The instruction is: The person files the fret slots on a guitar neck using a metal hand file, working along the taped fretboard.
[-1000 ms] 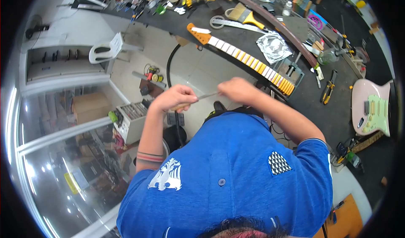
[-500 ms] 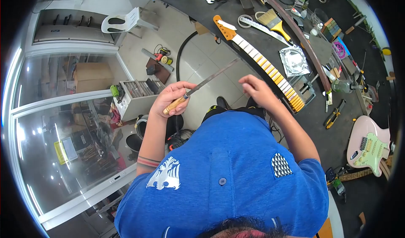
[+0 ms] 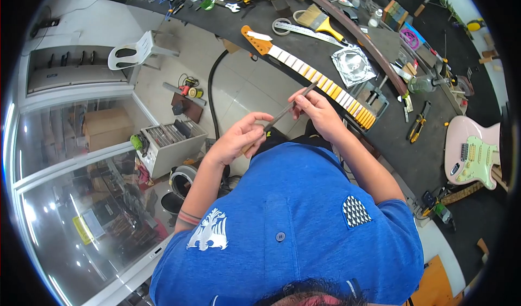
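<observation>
A slim metal file with a wooden handle slants across the front of my body. My left hand is closed around the handle, which its fingers mostly cover. Thumb and fingers of my right hand pinch the blade near its far end, and the tip sticks out beyond them. Just past that tip, a guitar neck lies on the dark workbench, its fingerboard covered with white and yellow strips between the frets.
Behind the neck are a paintbrush, a white ruler and a foil-like square. Pliers and a pink guitar body lie to the right. A white chair and glass cabinet stand left.
My right hand, free before, has come onto the file's blade. My left hand has moved slightly right and down with the handle. The view has shifted, with the bench appearing further left.
</observation>
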The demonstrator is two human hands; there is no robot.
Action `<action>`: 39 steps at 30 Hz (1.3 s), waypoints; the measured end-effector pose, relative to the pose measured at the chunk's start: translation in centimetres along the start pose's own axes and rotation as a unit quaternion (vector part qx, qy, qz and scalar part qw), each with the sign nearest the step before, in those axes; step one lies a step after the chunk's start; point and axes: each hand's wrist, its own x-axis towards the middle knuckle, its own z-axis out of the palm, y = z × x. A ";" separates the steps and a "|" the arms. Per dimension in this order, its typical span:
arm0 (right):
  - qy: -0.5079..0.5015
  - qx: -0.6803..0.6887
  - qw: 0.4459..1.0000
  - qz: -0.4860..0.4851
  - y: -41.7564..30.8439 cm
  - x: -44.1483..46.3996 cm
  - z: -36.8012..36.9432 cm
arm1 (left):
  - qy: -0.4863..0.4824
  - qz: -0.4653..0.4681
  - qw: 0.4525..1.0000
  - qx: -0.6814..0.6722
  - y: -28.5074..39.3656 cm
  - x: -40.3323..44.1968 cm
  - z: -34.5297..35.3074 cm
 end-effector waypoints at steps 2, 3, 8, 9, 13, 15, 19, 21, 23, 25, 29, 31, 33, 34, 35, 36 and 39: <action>-0.004 0.026 1.000 0.018 0.8 -0.9 -0.9 | -0.039 -0.040 0.995 -0.081 -1.0 0.8 0.1; -0.005 0.038 0.999 0.027 1.1 -1.2 -1.3 | -0.055 -0.045 0.991 -0.115 -1.7 1.3 0.2; 0.023 0.065 0.994 0.082 2.4 -1.9 -3.3 | -0.096 -0.090 0.964 -0.232 -3.8 3.4 0.8; 0.028 0.062 0.993 0.095 2.5 -1.8 -3.7 | -0.087 -0.095 0.964 -0.231 -3.8 3.8 0.9; 0.063 -0.063 0.993 0.075 4.3 -0.2 -6.0 | 0.062 -0.003 0.998 -0.007 -3.4 6.4 -0.1; 0.131 -0.117 0.980 0.097 4.9 0.2 -6.3 | 0.135 0.064 0.987 0.061 -4.2 8.2 -1.7; 0.221 -0.270 0.935 0.068 6.1 1.1 -6.7 | 0.178 0.101 0.970 0.132 -5.3 12.0 -4.0; 0.238 -0.382 0.892 -0.034 7.4 1.8 -7.3 | 0.162 0.116 0.970 0.137 -6.8 13.6 -4.9; 0.245 -0.461 0.847 -0.103 8.5 2.4 -8.0 | 0.162 0.136 0.968 0.133 -8.4 14.4 -4.9; 0.262 -0.538 0.788 -0.146 9.2 2.9 -8.4 | 0.140 0.147 0.971 0.128 -10.4 15.2 -5.4; 0.304 -0.620 0.704 -0.164 11.3 3.2 -8.9 | 0.094 0.158 0.978 0.094 -13.6 16.6 -6.3; 0.316 -0.632 0.689 -0.163 12.7 3.3 -9.1 | 0.069 0.183 0.968 0.157 -14.9 17.4 -7.4; 0.316 -0.650 0.671 -0.163 13.4 3.6 -9.0 | 0.076 0.179 0.974 0.120 -15.8 17.8 -7.4; 0.317 -0.660 0.661 -0.164 13.5 3.7 -8.9 | 0.079 0.178 0.976 0.102 -16.0 18.0 -7.4; 0.320 -0.662 0.659 -0.157 13.7 3.8 -8.8 | 0.079 0.174 0.976 0.103 -16.2 18.2 -7.6; 0.322 -0.664 0.657 -0.151 13.9 3.8 -8.6 | 0.081 0.170 0.977 0.104 -16.4 18.3 -7.6; 0.324 -0.668 0.654 -0.144 14.3 4.0 -8.1 | 0.073 0.150 0.982 0.084 -16.7 18.5 -7.5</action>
